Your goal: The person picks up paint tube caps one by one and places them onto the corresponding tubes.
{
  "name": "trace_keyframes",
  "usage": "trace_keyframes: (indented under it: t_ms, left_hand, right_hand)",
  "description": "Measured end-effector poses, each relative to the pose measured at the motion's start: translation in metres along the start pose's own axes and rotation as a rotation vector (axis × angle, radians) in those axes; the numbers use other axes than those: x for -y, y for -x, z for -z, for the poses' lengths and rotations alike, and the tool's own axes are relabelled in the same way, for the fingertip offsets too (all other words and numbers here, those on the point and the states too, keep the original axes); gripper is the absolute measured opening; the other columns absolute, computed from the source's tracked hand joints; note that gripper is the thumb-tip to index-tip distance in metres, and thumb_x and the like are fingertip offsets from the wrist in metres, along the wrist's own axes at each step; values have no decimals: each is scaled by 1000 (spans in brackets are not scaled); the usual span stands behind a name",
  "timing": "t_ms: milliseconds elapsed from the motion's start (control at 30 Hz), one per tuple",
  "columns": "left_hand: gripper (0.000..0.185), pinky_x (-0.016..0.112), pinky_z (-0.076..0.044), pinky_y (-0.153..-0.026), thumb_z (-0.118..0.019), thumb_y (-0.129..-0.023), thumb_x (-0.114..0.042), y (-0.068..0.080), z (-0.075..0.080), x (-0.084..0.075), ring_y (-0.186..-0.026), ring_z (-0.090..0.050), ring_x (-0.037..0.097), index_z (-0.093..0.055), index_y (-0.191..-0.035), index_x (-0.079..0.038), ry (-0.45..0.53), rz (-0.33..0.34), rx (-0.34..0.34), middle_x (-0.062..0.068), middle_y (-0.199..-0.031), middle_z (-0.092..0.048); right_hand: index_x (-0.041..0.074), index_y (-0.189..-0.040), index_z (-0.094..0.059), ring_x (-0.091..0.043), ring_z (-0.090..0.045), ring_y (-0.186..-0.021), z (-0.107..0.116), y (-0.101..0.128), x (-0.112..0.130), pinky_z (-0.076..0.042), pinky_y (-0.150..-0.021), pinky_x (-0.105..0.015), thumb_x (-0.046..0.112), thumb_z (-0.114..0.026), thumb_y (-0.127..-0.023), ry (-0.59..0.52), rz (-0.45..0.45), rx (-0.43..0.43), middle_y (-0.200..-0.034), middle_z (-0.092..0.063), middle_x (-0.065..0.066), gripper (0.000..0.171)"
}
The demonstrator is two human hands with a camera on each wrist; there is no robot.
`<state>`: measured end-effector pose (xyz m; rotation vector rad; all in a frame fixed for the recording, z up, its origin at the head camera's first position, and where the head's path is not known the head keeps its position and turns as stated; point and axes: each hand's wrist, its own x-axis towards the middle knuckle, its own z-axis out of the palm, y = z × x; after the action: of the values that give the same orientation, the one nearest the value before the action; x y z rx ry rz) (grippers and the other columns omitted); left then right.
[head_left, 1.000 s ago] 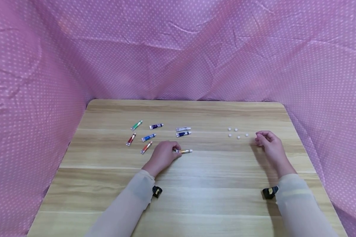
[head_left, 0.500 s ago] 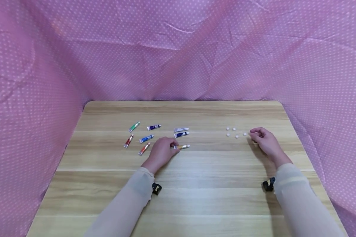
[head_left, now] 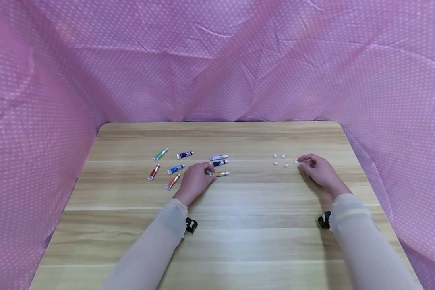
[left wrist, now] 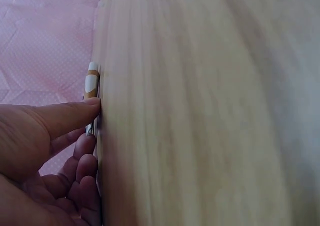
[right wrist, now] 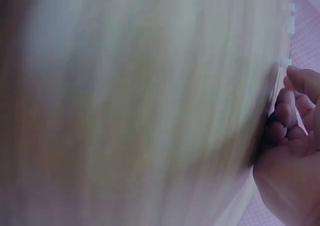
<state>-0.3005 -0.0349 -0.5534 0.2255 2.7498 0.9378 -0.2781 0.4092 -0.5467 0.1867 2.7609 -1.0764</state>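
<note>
At frame centre the left hand (head_left: 195, 180) pinches the orange tube (head_left: 221, 174) flat on the surface (head_left: 239, 233), a shallow grip liable to slip, while the right hand (head_left: 317, 169), fingers curled and seemingly empty, could scatter the white caps (head_left: 285, 164) touching its fingertips.

Wooden table (head_left: 239, 241); pink dotted cloth (head_left: 217, 60) behind (creased); green tube (head_left: 160, 154) far left.

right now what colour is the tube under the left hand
Orange with white ends, the tube shows best in the head view.
</note>
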Motion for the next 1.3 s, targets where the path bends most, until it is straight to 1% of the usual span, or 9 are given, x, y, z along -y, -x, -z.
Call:
trace_keyframes:
  t_ms: [200,333,433,533,733,933,1133,1200,1300]
  left_hand:
    - [24,43,-55,-100,-88,-92,-26,-2,-2,0,-107,-71,24,-72,-109,-19,61,72,-5,1,-114,-78]
    - [25,44,-54,-102,-88,-92,-25,-3,-1,-3,-108,-70,26,-71,-109,-20,86,102,4,1,-115,-77]
    - [26,44,-53,-103,-89,-91,-24,-4,0,-5,-109,-69,27,-70,-110,-20,92,121,4,2,-116,-76]
    - [28,45,-53,-104,-89,-91,-24,-4,0,-6,-111,-69,29,-71,-111,-19,88,125,2,3,-118,-76]
    - [30,45,-54,-105,-89,-91,-23,-3,0,-6,-115,-69,29,-71,-114,-16,86,128,-1,4,-120,-76]
    - [32,44,-54,-105,-89,-91,-23,-3,0,-5,-115,-68,28,-70,-116,-17,97,146,6,2,-120,-75]
    - [32,44,-54,-104,-89,-91,-24,-4,-1,-5,-115,-68,28,-70,-116,-18,90,142,1,3,-121,-75]
    - [31,44,-54,-104,-88,-92,-24,-4,-1,-5,-114,-69,28,-70,-116,-18,91,138,-3,4,-121,-76]
    - [31,44,-55,-104,-88,-92,-25,-4,-1,-4,-114,-69,29,-70,-116,-18,100,134,-4,4,-121,-76]
  right_hand:
    - [9,-139,-68,-14,-52,-84,-3,-4,3,-45,-76,-27,36,-69,-107,8,-12,22,-90,-58,2,41]
    - [9,-138,-71,-15,-53,-87,-5,-4,3,-45,-77,-26,36,-69,-108,7,-9,5,-92,-62,0,41]
    - [9,-138,-72,-17,-55,-91,-6,-4,3,-45,-80,-26,37,-67,-108,8,-12,-6,-98,-67,-6,40]
    - [11,-138,-72,-19,-55,-96,-7,-4,4,-45,-83,-26,38,-66,-109,4,-31,-12,-106,-70,-8,40]
    - [10,-136,-74,-16,-56,-96,-9,-4,5,-45,-83,-26,36,-67,-109,-13,-43,-29,-108,-73,-10,38]
    - [10,-135,-75,-13,-59,-100,-12,-4,5,-45,-89,-24,33,-66,-110,-15,-25,-49,-126,-77,-18,35]
    - [9,-133,-75,-7,-59,-96,-13,-4,6,-45,-84,-17,30,-66,-110,-14,-21,-68,-125,-78,-18,33]
    - [9,-133,-75,-8,-60,-97,-13,-4,6,-46,-85,-18,31,-66,-110,-16,-24,-70,-125,-78,-18,33]
    - [9,-134,-75,-15,-62,-105,-13,-3,6,-47,-93,-25,33,-65,-110,-22,-34,-67,-127,-77,-19,35]
